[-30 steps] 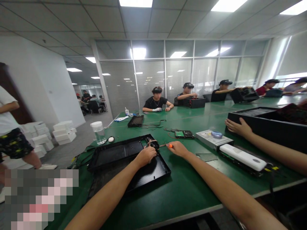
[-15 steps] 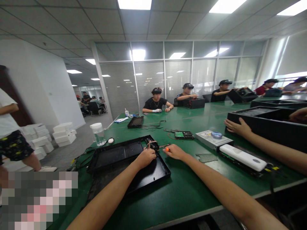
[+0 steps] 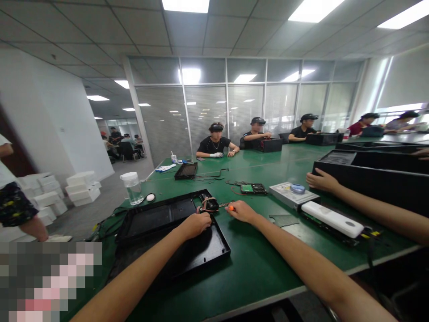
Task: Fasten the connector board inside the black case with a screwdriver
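- Closest in: a glossy black panel (image 3: 214,245) under the left hand (image 3: 196,225). Those fingers are bunched together, but I can't tell if they're actually pinching anything.
- Right hand (image 3: 241,211) is clamped on an orange-handled screwdriver (image 3: 231,208), shaft aimed left toward a black component (image 3: 210,205) wrapped in wires (image 3: 209,199).
- My worry: if the tip skids, it could nick the wires or poke the left fingers, being that close. A loose hold might let the component twist too.
- Screwdriver handle sits right in the right hand's fingertips; the component's just past the left hand.
- Farther out: a hard drive (image 3: 254,188), then a gloved co-worker (image 3: 214,145).
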Action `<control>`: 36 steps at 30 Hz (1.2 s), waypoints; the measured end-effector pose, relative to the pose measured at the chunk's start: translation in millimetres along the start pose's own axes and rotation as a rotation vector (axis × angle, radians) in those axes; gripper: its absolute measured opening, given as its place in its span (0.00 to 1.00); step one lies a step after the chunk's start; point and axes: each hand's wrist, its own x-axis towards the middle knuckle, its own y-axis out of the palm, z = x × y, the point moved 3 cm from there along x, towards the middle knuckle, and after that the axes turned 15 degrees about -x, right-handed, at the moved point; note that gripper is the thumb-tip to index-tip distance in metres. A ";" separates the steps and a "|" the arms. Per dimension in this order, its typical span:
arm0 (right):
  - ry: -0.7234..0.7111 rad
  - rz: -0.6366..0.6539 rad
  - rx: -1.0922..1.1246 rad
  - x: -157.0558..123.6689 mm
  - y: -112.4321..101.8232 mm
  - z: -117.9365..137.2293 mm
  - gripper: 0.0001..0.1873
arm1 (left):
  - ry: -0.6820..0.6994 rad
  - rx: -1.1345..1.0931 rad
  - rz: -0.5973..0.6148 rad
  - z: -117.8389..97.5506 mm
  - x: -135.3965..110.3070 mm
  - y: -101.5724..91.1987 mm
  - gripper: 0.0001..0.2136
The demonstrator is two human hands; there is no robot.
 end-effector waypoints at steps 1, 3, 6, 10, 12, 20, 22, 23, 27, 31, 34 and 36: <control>0.002 -0.003 0.003 0.1 -0.5 0.6 0.20 | 0.008 -0.028 0.008 1.7 -0.1 -3.6 0.06; 0.001 -0.006 0.005 0.1 -1.0 1.9 0.20 | 0.009 -0.048 -0.004 5.1 2.6 -11.2 0.07; 0.001 -0.011 0.006 -0.1 -1.1 2.3 0.18 | -0.034 -0.039 -0.064 8.7 10.4 -16.0 0.10; 0.011 -0.009 0.014 -1.4 -1.5 -0.7 0.18 | -0.059 -0.026 -0.097 7.2 12.9 -2.1 0.08; 0.021 -0.004 0.010 -2.1 -1.7 -2.8 0.19 | -0.059 -0.025 -0.114 6.0 10.1 6.5 0.07; 0.013 -0.028 -0.004 -1.0 -0.9 -4.0 0.19 | -0.028 -0.026 -0.179 9.6 5.6 17.4 0.07; 0.012 -0.034 -0.003 -1.1 -1.6 -3.8 0.19 | -0.042 -0.015 -0.192 9.8 6.4 17.8 0.07; 0.014 -0.034 -0.002 -1.3 -2.4 -3.8 0.19 | -0.048 -0.018 -0.192 9.7 6.6 17.6 0.07; 0.045 -0.015 0.007 -1.4 -6.7 -4.3 0.20 | -0.040 -0.081 -0.158 8.7 4.8 13.3 0.06; 0.071 0.048 0.092 1.0 -7.1 -4.0 0.17 | 0.010 -0.112 -0.127 8.1 1.3 9.2 0.06; 0.120 0.102 0.218 2.3 -4.4 -7.2 0.08 | 0.045 -0.115 -0.129 7.5 -0.4 9.2 0.07; 0.177 0.151 0.306 1.9 -3.3 -12.4 0.10 | 0.049 -0.117 -0.137 7.5 -1.3 10.1 0.07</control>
